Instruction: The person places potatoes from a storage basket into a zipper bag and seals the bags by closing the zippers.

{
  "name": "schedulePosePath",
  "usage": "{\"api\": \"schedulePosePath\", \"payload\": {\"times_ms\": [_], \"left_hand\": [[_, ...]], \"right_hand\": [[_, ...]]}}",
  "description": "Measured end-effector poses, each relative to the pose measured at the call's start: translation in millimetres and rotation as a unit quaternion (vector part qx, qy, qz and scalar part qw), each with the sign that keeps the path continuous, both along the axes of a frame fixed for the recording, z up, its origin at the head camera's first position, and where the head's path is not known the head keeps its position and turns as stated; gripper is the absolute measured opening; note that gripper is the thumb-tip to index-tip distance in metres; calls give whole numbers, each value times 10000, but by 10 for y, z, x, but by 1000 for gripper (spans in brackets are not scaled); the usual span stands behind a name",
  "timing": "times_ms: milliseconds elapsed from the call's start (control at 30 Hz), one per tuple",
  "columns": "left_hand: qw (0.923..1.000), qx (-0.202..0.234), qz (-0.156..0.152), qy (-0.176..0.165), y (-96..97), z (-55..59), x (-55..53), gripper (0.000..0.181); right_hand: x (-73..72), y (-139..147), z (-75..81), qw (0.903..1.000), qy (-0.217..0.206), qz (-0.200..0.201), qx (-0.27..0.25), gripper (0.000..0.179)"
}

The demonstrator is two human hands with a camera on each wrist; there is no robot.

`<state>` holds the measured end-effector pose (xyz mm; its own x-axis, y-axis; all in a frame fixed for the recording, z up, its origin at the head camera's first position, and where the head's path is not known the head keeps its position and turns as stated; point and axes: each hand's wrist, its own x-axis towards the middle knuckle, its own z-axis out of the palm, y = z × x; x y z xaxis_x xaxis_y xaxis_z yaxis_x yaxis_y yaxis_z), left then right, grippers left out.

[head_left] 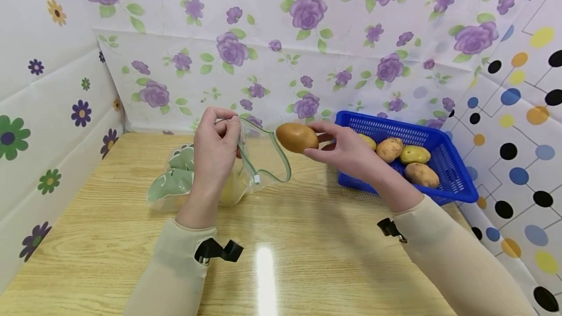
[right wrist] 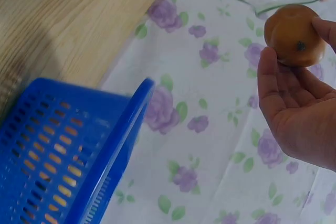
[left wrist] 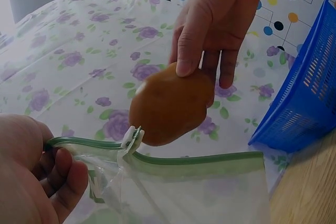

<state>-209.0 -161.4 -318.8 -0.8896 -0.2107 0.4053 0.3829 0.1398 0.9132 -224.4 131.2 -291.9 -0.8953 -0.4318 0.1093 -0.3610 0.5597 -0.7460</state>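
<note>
My left hand (head_left: 216, 143) pinches the green-edged rim of a clear zip bag (head_left: 268, 162), whose mouth stands open to the right. A white slider (left wrist: 130, 139) sits on the rim. The bag's lower part, with pale green printed patches, lies on the table, and yellowish contents show dimly through it. In my right hand (head_left: 349, 150), thumb and fingers hold a smooth, glossy brown-orange oval, potato-like piece (head_left: 297, 137). It is in the air, just right of the bag's mouth. The right wrist view shows a small dark spot on the end of the piece (right wrist: 294, 35).
A blue perforated basket (head_left: 456, 179) stands at the right on the wooden table (head_left: 316, 257), partly behind my right forearm. Several potatoes (head_left: 389, 149) lie in it. Flower-patterned sheeting (head_left: 272, 77) rises behind the table, and dotted sheeting (head_left: 522, 126) stands on the right.
</note>
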Motion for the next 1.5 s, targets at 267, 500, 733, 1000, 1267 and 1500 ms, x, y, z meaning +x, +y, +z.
{"api": "schedulePosePath", "payload": {"times_ms": [267, 500, 733, 1000, 1267, 1500], "left_hand": [[10000, 37, 10, -21, 3, -4, 6, 15], [10000, 94, 12, -8, 18, 1, 5, 14], [9999, 54, 88, 77, 23, -1, 7, 15], [9996, -11, 200, 181, 26, -12, -5, 15], [9995, 161, 165, 215, 25, -1, -11, 14], [9995, 184, 102, 254, 31, 13, 6, 14]], "right_hand": [[3, -242, -94, 9992, 39, 404, -40, 52], [17, -437, -142, 9985, -112, 496, 199, 56], [14, -649, -162, 9977, -142, 583, 312, 58], [-29, -768, -229, 9969, -225, 655, 366, 56], [-7, -752, -264, 9955, -209, 783, 486, 56], [34, -663, -239, 9960, -149, 810, 344, 50]]}}
